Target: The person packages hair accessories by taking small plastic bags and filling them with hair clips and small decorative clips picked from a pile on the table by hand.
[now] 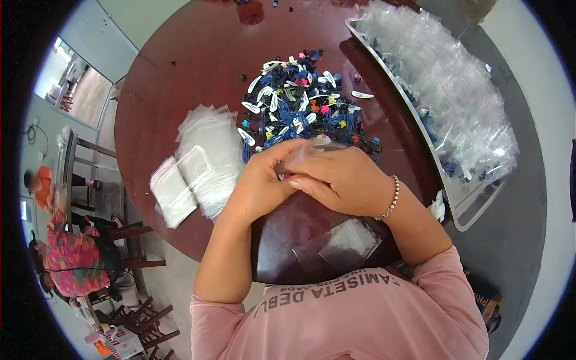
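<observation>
My left hand (pixel 264 183) and my right hand (pixel 345 180) meet over the near side of the table, fingers closed towards each other. Between them shows a clear plastic bag (pixel 295 158), partly blurred, pinched by both hands. A small pink bit peeks out under my right thumb; its kind is hidden. Just beyond my fingers lies a pile of hair clips and hair ties (pixel 300 105), white, navy and black, with coloured flower pieces. Left of my left hand, clear plastic bags (pixel 210 150) lie fanned out, with a smaller stack of bags (pixel 174 192) beside them.
A metal tray (pixel 462 216) heaped with filled clear bags (pixel 444 90) stands at the right. Loose clear bags (pixel 351 245) lie near the front edge of the round dark red table (pixel 180 78). Further left, a person in a patterned top (pixel 75 258) sits near wooden stools (pixel 141 321).
</observation>
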{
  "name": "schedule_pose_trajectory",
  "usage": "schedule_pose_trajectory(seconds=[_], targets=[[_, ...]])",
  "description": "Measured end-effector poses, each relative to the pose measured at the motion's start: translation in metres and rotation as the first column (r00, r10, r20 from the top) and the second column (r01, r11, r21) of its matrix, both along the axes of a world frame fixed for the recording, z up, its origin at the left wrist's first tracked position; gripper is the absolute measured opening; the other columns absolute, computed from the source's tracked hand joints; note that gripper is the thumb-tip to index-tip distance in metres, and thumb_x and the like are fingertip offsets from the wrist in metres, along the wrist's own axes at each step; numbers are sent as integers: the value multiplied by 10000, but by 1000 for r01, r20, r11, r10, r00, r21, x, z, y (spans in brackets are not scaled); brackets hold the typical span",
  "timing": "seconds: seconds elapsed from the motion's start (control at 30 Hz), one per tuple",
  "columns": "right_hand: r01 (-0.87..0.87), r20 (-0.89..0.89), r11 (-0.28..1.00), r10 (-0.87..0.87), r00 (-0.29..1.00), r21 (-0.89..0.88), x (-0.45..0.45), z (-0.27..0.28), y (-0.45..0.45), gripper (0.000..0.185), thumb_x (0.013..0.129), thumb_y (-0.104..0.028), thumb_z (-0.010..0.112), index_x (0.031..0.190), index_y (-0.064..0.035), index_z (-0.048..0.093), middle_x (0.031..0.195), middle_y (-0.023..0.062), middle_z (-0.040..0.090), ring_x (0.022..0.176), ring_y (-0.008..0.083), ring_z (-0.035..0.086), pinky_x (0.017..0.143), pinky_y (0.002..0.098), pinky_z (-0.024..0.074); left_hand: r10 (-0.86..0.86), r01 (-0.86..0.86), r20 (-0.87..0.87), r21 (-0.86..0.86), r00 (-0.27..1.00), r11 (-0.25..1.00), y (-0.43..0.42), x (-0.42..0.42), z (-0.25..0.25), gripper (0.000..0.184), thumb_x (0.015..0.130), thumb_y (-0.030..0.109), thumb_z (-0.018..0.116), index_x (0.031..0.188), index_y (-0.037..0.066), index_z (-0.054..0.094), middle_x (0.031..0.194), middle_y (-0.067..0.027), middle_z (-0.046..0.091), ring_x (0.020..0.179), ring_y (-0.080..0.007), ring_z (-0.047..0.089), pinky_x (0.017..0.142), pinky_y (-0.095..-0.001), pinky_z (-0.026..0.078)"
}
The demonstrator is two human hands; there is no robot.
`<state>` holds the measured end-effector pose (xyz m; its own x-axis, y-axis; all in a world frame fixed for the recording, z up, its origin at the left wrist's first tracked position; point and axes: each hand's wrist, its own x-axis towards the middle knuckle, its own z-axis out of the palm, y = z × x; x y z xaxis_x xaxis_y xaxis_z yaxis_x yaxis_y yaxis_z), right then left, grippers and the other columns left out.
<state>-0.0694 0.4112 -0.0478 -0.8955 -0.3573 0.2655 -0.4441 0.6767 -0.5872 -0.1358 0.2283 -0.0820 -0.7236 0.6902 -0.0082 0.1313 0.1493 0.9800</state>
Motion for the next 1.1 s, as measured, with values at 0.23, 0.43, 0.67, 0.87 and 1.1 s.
schedule_pose_trajectory(seconds=[0.23, 0.43, 0.67, 0.87, 1.1], targets=[[-127, -156, 990, 117, 981, -54, -3, -8, 1, 128, 883, -175, 665, 975, -87, 679, 1076, 108, 679, 831, 285, 675, 715, 377, 543, -14, 1, 125, 108, 992, 994, -6, 0, 6, 557, 722, -13, 756, 1252, 2, 586, 1176, -46, 645, 1082, -121, 585, 951, -301, 470], [-106, 81, 994, 106, 991, -13, 2, 12, 0, 158, 850, -176, 708, 970, -78, 676, 978, 119, 696, 757, 247, 680, 659, 337, 532, -93, 94, 19, -59, 995, 994, -5, -4, 5, 422, 733, -44, 730, 1140, -3, 623, 1047, -24, 666, 964, -91, 602, 865, -261, 490], [320, 84, 880, -310, 947, -352, -18, 2, 52, 219, 839, -46, 685, 1047, 8, 642, 863, 53, 671, 682, 62, 616, 619, 224, 494, 189, -189, 93, -7, 978, 982, -1, -6, -2, 276, 766, -22, 763, 1003, 36, 634, 930, -9, 658, 814, -69, 615, 735, -213, 498], [460, 26, 839, -488, 873, 290, -29, -28, 97, 322, 773, -63, 708, 1078, 12, 635, 932, 144, 680, 825, 244, 672, 757, 343, 530, 227, -229, 142, -8, 963, 973, 2, -5, -5, 299, 770, -26, 761, 1030, 45, 634, 929, -14, 662, 819, -80, 626, 737, -215, 505], [456, -31, 832, -471, 882, 315, -36, -47, 91, 276, 748, -70, 702, 1018, -27, 672, 896, 171, 651, 857, 332, 652, 789, 395, 516, 210, -209, 100, -25, 973, 978, 5, -4, -9, 316, 776, -27, 758, 1057, 35, 629, 918, -17, 660, 786, -72, 613, 695, -208, 490]])
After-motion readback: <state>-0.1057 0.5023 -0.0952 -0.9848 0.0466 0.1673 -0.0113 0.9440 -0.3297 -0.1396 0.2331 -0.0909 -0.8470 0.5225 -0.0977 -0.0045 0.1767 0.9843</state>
